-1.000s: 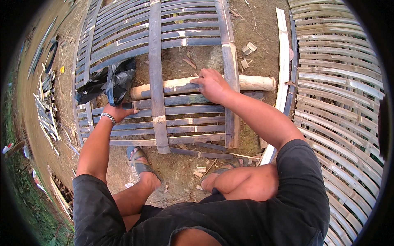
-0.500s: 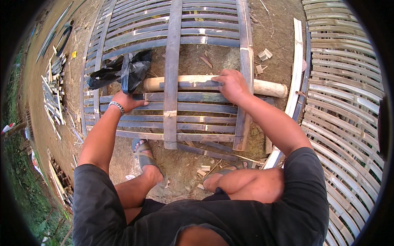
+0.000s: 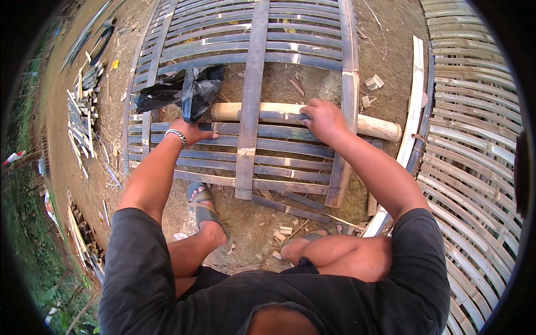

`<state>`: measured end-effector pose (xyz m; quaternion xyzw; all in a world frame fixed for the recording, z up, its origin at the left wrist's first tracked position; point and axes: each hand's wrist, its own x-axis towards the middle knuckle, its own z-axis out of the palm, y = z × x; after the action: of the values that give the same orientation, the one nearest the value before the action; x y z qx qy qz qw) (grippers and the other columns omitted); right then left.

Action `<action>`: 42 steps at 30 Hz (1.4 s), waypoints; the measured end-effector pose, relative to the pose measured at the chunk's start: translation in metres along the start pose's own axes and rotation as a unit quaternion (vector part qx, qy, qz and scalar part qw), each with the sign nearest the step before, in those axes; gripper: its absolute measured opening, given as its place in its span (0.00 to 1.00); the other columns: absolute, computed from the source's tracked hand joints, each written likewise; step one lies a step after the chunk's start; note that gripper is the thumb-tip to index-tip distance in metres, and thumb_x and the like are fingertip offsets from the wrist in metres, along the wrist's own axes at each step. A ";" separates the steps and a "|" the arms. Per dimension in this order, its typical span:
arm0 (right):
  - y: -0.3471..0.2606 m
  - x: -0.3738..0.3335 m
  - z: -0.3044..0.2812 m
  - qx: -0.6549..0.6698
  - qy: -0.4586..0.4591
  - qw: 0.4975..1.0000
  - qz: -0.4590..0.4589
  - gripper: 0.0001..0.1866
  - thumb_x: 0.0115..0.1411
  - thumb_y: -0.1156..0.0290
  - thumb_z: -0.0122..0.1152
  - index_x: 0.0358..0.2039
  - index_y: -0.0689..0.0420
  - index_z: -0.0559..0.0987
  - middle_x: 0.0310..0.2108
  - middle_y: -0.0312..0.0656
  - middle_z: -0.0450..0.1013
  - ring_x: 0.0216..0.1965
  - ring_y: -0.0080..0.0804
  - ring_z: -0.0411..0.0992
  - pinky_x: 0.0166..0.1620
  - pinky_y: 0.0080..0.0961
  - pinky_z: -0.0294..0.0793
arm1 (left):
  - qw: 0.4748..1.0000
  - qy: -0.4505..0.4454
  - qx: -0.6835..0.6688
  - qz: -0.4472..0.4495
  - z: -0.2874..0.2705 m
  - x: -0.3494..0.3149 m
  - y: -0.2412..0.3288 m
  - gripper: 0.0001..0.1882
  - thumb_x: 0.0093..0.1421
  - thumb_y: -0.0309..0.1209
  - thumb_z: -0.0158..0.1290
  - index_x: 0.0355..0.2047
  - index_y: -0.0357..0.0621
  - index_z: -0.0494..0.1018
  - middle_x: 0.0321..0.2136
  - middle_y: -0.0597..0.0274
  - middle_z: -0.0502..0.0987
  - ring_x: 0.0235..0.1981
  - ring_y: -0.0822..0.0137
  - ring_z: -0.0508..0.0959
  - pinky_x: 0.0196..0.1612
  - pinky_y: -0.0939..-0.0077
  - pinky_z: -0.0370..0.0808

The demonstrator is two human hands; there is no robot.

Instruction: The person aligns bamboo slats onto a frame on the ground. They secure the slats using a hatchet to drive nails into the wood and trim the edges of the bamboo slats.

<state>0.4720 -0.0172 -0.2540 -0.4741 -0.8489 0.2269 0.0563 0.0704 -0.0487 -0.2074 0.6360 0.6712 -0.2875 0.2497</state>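
Note:
A bamboo frame (image 3: 257, 67) of dark slats and lengthwise strips lies in front of me, with a gap across its middle. Along that gap runs a thick pale bamboo pole (image 3: 379, 127), beneath the lengthwise strips. My right hand (image 3: 326, 120) pinches the right end of a dark bamboo slat (image 3: 282, 116) lying over the pole. My left hand (image 3: 192, 132) rests on the slats to the left, its thumb stretched out to the right. Its other fingertips are partly hidden near a crumpled black plastic bag (image 3: 201, 89) on the frame.
A second slatted bamboo panel (image 3: 474, 139) stretches along the right, with a long pale bamboo strip (image 3: 414, 84) beside it. Several bamboo offcuts (image 3: 84, 111) are heaped at the left. Small chips (image 3: 286, 230) lie near my sandalled feet (image 3: 204, 206).
The whole view has shifted, so the frame appears slightly further right. My hands keep nearly the same places on the slats.

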 end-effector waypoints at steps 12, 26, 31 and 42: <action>0.007 -0.007 0.006 0.035 0.039 0.999 0.004 0.14 0.53 0.69 0.72 0.42 0.52 0.84 0.41 0.40 0.77 0.49 0.44 0.75 0.52 0.39 0.76 | 1.000 -0.004 -0.011 -0.007 0.005 0.005 -0.004 0.54 0.46 0.71 0.62 0.63 0.43 0.70 0.58 0.42 0.76 0.58 0.47 0.76 0.62 0.61 0.72; 0.006 -0.012 0.007 0.037 0.055 0.998 0.016 0.15 0.54 0.67 0.72 0.43 0.50 0.84 0.41 0.39 0.75 0.48 0.43 0.75 0.50 0.38 0.78 | 1.000 -0.008 -0.025 -0.002 0.022 0.017 -0.003 0.57 0.47 0.77 0.55 0.60 0.37 0.73 0.59 0.42 0.75 0.62 0.49 0.73 0.64 0.62 0.69; 0.007 -0.012 0.008 0.040 0.066 0.997 0.002 0.14 0.54 0.67 0.72 0.43 0.51 0.84 0.40 0.40 0.75 0.46 0.43 0.75 0.49 0.38 0.78 | 0.999 0.035 -0.033 -0.004 0.036 0.020 -0.009 0.57 0.48 0.76 0.56 0.60 0.36 0.72 0.60 0.38 0.72 0.63 0.45 0.72 0.66 0.59 0.67; 0.007 -0.014 0.010 0.024 0.075 0.997 -0.006 0.14 0.55 0.68 0.72 0.43 0.51 0.84 0.40 0.39 0.74 0.45 0.42 0.76 0.49 0.38 0.78 | 0.990 0.122 -0.065 0.019 0.036 0.004 0.026 0.54 0.50 0.74 0.57 0.56 0.32 0.74 0.56 0.34 0.75 0.61 0.42 0.73 0.64 0.57 0.68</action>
<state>0.4820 -0.0292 -0.2640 -0.4828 -0.8397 0.2104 0.1326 0.0953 -0.0704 -0.2371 0.6615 0.7015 -0.1590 0.2124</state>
